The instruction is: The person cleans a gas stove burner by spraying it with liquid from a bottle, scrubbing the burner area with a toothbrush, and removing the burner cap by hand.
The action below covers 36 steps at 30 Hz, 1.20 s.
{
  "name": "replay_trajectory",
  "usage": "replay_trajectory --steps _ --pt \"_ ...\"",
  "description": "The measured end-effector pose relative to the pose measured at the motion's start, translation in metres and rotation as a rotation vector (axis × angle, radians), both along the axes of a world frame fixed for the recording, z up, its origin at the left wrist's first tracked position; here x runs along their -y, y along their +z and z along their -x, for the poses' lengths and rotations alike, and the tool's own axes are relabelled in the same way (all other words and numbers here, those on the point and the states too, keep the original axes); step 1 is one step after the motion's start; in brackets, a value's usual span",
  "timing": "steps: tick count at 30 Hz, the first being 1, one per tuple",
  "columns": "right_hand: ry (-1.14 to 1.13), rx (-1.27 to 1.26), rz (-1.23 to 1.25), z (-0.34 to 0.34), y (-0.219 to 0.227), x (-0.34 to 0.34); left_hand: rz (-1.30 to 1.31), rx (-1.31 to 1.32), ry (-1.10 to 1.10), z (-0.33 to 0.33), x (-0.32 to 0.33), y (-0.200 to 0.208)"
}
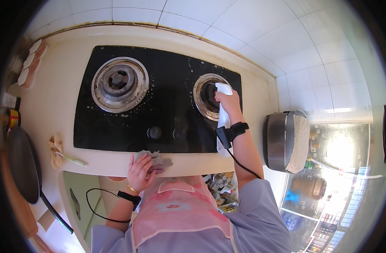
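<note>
1. The right hand [229,102] grips a white plastic spray bottle [223,118], its long axis running from the counter's front edge to the right steel burner ring [208,96], nozzle over the ring.
2. The left hand [140,170] presses flat on a crumpled grey cloth [159,161] at the front edge of the black glass hob [167,84].
3. A steel cooker [281,141] stands at the counter's right end; its contents are hidden.

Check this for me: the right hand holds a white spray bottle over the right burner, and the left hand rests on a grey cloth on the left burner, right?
Not quite. In the head view the left hand rests on the grey cloth at the counter's front edge, not on the left burner.
</note>
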State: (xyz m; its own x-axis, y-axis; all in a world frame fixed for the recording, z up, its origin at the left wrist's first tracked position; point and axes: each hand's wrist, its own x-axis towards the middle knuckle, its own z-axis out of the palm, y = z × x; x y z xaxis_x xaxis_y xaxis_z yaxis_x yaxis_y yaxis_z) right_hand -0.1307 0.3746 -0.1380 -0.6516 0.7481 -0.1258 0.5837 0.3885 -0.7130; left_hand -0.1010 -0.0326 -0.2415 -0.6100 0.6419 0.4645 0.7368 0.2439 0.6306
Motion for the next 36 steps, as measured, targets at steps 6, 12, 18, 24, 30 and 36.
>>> replay_trajectory --steps 6,12,18,24,30,36 --pt "-0.007 0.146 0.021 0.015 -0.005 -0.015 0.037 -0.018 0.049 -0.002 -0.002 0.002" --pt "0.040 0.000 0.003 0.014 -0.020 -0.040 0.034 -0.051 0.068 -0.004 -0.004 -0.002" --pt "-0.010 0.097 0.082 0.012 -0.008 -0.045 0.070 -0.063 0.082 -0.006 -0.004 -0.002" --pt "0.013 -0.027 0.079 0.001 -0.030 -0.084 0.100 -0.099 0.076 -0.006 -0.007 -0.003" --pt "-0.089 -0.077 0.203 -0.016 -0.024 -0.097 0.122 -0.113 0.084 -0.007 -0.007 -0.006" --pt "-0.078 -0.190 0.267 -0.055 -0.018 -0.106 0.137 -0.124 0.086 -0.007 -0.010 -0.006"
